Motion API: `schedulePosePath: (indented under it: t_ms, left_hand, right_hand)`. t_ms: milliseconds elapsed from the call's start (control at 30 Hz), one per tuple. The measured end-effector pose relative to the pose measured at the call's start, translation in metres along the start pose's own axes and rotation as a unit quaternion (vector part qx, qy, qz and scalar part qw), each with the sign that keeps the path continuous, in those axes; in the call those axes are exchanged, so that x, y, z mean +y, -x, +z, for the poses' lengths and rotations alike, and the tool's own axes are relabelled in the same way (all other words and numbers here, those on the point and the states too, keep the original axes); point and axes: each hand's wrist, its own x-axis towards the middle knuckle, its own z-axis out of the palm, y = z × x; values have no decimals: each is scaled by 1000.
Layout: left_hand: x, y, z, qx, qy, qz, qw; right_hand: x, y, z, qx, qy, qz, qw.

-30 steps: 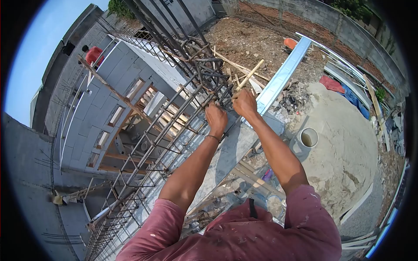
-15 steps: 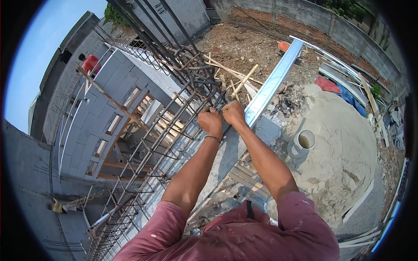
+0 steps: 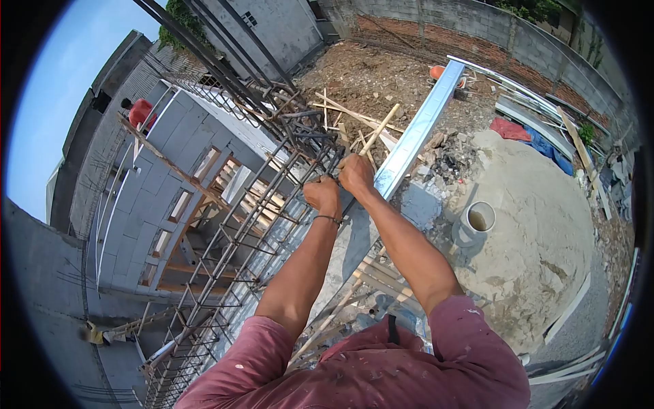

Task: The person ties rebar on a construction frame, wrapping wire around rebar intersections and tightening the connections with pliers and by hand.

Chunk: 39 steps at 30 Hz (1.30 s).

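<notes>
Both fists are at the end of a rebar cage, where the steel bars meet a cluster of upright column bars. My left hand is closed, knuckles up, with a dark band on the wrist, beside the cage's bars. Just beyond it and to the right, my right hand is also closed, close to the bent bar ends. Whatever lies inside either fist is hidden. A shiny metal channel runs away from beside my right hand.
Below on the right are a sand pile and an upright pipe with sandy-coloured contents. Wooden strips lie on rubble ahead. A grey block wall stands left, with a person in a red shirt behind its top.
The view has shifted slightly. My right hand has moved a little farther along the bars from my left, which sits slightly lower. Both fists stay closed.
</notes>
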Motion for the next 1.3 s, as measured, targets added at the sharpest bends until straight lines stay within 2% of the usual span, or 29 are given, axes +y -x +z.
schedulePosePath:
  t_ms: [133, 167, 233, 300, 367, 400, 467, 500, 600, 733, 767, 833, 900, 967, 1000, 1067, 1100, 1167, 1200, 1267, 1300]
  left_hand:
    - [-10, -8, 5, -14, 12, -23, 1000]
    - [-13, -16, 9, -13, 11, -19, 1000]
    - [-22, -37, 19, -47, 82, -92, 991]
    - [-36, -58, 26, -79, 101, -102, 987]
    - [-37, -51, 23, -123, 127, -80, 981]
    - [-36, -48, 20, -121, 129, -86, 980]
    - [-35, -43, 15, -166, 301, -140, 929]
    - [-27, -33, 10, -163, 306, -145, 927]
    - [-18, -8, 2, -152, 319, -88, 931]
    - [-35, -13, 5, -181, 349, -70, 917]
    - [-37, -11, 5, -177, 354, -76, 915]
    - [-17, 3, -6, -172, 420, -153, 878]
    - [-15, 6, -5, -156, 406, -186, 881]
    - [-33, -4, 17, -134, 398, -144, 896]
    - [-37, -7, 25, -131, 404, -146, 894]
    - [-40, -7, 35, -23, 328, -168, 929]
    - [-35, -2, 32, -21, 332, -171, 927]
    - [-24, 5, 25, 45, 265, -145, 952]
    - [-27, 2, 27, 50, 269, -150, 950]
    - [-41, -6, 37, 23, 209, -99, 973]
    - [-43, -5, 32, 27, 212, -103, 971]
  right_hand:
    - [3, -16, 7, -31, 63, 1, 998]
    - [5, -17, 5, -52, 41, 3, 998]
    - [2, -14, 9, -76, 17, 1, 997]
    - [1, 9, 20, -75, -62, 90, 991]
    - [1, 13, 21, -89, -53, 76, 992]
    - [4, 17, 20, -102, -156, 123, 975]
    - [11, 25, 16, -152, -315, 179, 919]
    - [10, 29, 21, -157, -310, 178, 921]
    - [6, 45, 40, -33, -236, 111, 965]
    - [12, 40, 27, -133, -278, 115, 944]
    - [26, 32, 34, -117, -292, 86, 945]
    - [14, 22, 3, -114, -181, 59, 975]
    - [-7, 16, -12, -99, -144, 69, 982]
    - [-11, 8, -5, -118, -250, 139, 951]
    - [-22, 11, -7, -118, -282, 129, 943]
    - [-14, 4, 11, -116, -260, 136, 949]
    - [-17, 2, 15, -110, -241, 145, 953]
    - [-19, 0, 17, -106, -206, 138, 963]
    - [-5, -9, 30, -115, -283, 182, 935]
    - [4, -18, 35, -136, -409, 271, 861]
    - [-1, -17, 28, -141, -405, 269, 862]
